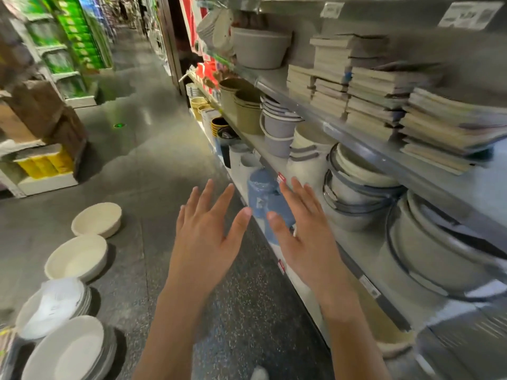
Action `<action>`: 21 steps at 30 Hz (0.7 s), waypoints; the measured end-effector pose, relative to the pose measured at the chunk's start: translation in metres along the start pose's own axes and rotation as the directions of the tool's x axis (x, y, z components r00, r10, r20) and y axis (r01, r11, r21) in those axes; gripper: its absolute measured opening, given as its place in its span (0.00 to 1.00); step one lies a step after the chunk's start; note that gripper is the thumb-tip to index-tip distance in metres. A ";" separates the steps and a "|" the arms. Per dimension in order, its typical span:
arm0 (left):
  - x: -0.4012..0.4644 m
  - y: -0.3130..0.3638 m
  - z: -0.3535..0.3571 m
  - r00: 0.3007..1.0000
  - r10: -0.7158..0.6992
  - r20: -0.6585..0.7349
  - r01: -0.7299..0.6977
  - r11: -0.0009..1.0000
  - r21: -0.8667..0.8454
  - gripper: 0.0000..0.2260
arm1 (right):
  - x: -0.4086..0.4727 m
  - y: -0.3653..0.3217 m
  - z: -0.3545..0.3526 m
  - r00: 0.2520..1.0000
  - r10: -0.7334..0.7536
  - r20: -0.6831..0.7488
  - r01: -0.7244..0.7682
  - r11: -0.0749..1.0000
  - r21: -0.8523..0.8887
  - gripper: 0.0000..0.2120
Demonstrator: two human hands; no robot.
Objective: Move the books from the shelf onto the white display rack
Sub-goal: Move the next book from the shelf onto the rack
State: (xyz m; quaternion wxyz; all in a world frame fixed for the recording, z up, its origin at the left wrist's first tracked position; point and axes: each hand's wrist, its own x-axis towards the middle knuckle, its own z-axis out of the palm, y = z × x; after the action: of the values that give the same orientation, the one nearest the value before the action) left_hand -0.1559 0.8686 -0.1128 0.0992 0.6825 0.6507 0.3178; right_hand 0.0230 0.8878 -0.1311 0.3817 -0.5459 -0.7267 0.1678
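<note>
In a shop aisle, I hold both hands out, palms down and empty: the left hand (204, 237) and the right hand (304, 234) hover side by side with fingers spread and straight, gripping nothing, just off the front edge of the lower shelf (356, 272). Beyond the right hand's fingertips a blue lidded container (263, 198) stands at that shelf's front edge, with stacked grey basins (439, 250) and buckets (277, 124) ranged along it toward the far end. The books (375, 97), my target, lie in flat piles on the upper shelf (354, 133), above and beyond the hands, the piles reaching from its near right end back toward a grey tub (260, 48); some overhang the shelf's front edge. I judge them stiff but loose-stacked paperbacks, a full pile heavy and liable to slide apart, so I would lift a short stack with one hand under it and the other pressing on top or clamping the spines. The white display rack is not identifiable from here. Pale bowls (96, 219) sit on the floor at left.
</note>
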 end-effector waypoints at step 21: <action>0.336 -0.129 0.042 0.999 -0.004 0.044 0.009 0.994 -0.110 0.35 | 0.334 0.043 0.123 0.996 0.086 0.036 -0.085 0.996 -0.027 0.35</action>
State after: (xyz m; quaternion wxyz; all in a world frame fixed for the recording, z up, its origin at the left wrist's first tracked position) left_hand -0.2548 1.2173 -0.1134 0.1519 0.6808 0.6320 0.3377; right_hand -0.0763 1.2317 -0.1157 0.3539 -0.5780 -0.7117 0.1850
